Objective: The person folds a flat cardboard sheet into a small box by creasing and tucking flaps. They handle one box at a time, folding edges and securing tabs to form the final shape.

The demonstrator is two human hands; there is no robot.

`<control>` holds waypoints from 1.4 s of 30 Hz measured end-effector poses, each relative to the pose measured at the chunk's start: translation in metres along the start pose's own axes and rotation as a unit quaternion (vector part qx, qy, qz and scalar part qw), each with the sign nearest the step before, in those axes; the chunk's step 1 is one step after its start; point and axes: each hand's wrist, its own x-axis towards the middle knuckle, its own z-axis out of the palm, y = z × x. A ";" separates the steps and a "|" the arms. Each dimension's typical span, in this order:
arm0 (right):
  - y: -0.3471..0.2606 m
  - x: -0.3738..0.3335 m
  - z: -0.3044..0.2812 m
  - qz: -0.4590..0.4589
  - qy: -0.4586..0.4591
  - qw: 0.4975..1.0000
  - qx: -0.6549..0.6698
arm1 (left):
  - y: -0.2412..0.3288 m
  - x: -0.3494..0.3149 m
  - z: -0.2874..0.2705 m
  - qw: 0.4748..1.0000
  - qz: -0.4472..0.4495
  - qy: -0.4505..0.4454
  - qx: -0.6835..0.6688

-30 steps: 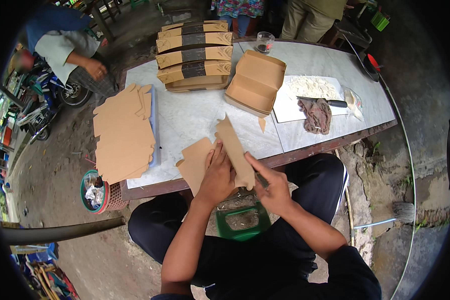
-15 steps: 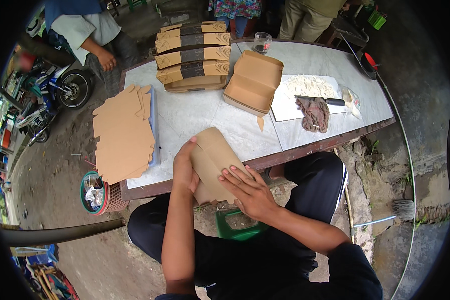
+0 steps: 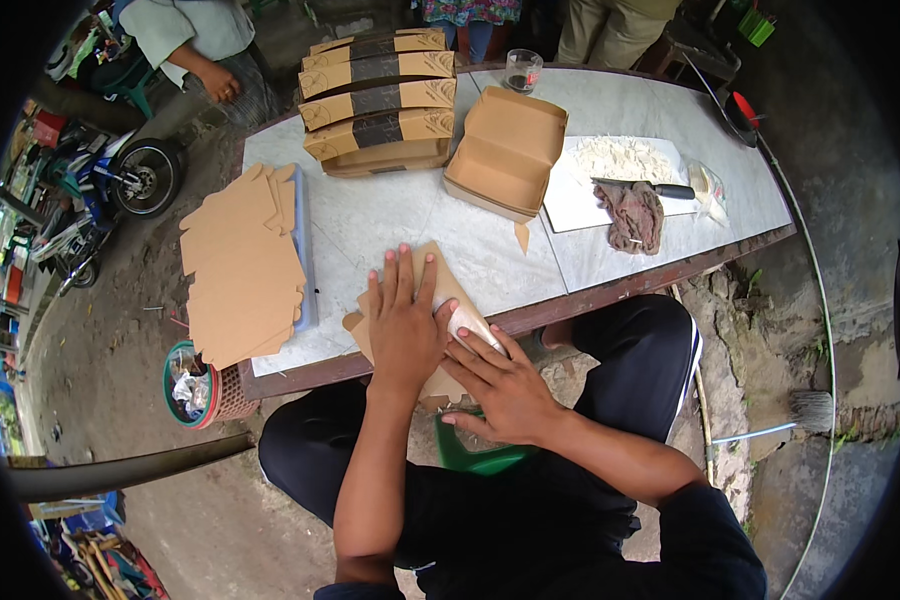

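Observation:
A brown cardboard box blank [image 3: 447, 273], partly folded, lies across the table's front edge before me. On its upper face my left hand [image 3: 406, 325] is laid flat, fingers stretched out and thumb toward the right. Against the lower right side of the card rests my right hand [image 3: 500, 390], fingers spread and thumb apart. Both palms cover much of the blank, so its folds are mostly hidden. A pale, shiny patch shows on the card between the two hands. Neither hand grips anything.
Flat cardboard blanks [image 3: 240, 270] are piled at the left on a blue tray. Behind stand stacked printed boxes [image 3: 380, 130], an open box [image 3: 505, 150] and a glass [image 3: 522, 72]. A knife [image 3: 675, 191] and cloth [image 3: 632, 218] lie on a white board at right.
My left hand has shifted from the card's left edge onto its top, flattening out. The card has turned or folded slightly under both hands. My right hand stays near its right side.

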 end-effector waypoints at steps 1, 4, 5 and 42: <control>0.002 0.001 -0.004 0.005 -0.006 1.000 0.015 | 0.000 0.000 0.006 0.999 -0.003 -0.027 -0.028; 0.024 -0.001 0.004 0.041 -0.013 0.997 0.069 | -0.002 -0.002 0.019 1.000 0.012 -0.024 0.006; 0.026 0.000 0.005 0.047 -0.009 0.998 0.035 | -0.002 -0.001 0.020 1.000 0.014 -0.026 0.001; 0.023 -0.057 -0.025 0.013 -0.192 0.974 -0.120 | 0.028 0.036 0.052 0.988 -0.139 0.041 0.042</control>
